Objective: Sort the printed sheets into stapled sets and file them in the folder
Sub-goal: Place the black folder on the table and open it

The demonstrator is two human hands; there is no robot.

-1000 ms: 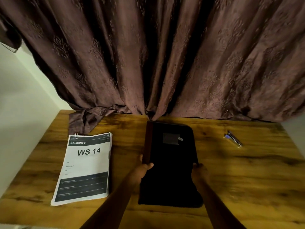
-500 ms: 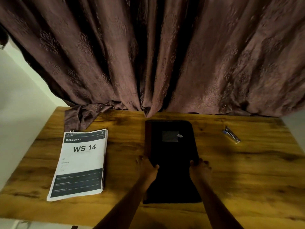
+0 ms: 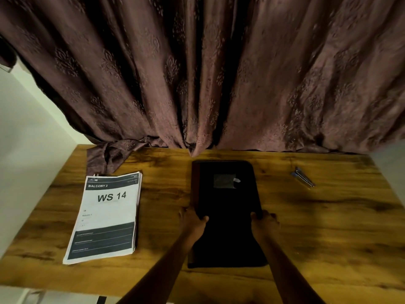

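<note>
folder lies flat between left hand and right hand, both gripping its edges.

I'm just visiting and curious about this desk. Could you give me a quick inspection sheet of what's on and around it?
Surface: wooden table, dark grain streaks.
Job's things: stack of sheets, top page reading "WS 14", left of the closed black folder; stapler at far right.
Clutter: curtain hem bunched on the table's far left corner.
Hands: left hand grips the folder's left edge, right hand its right edge.
Cables: nothing seen.
Surroundings: brown curtain behind; pale wall at left.
</note>
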